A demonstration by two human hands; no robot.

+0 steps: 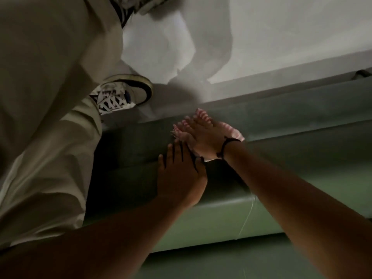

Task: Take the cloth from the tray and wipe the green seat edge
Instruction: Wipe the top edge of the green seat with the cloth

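Head | right hand [203,137] flat on striped cloth [231,130] | smooth green seat edge [281,125]

The cloth [234,131], pink-and-white striped, lies bunched and pressed flat on the seat edge [291,129], a dull green padded ridge running diagonally; its stripes are blurred.

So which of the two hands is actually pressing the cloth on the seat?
The right hand, the one with the dark wristband, lies flat on the pink-and-white striped cloth. The left hand rests bare on the green padded seat beside it.
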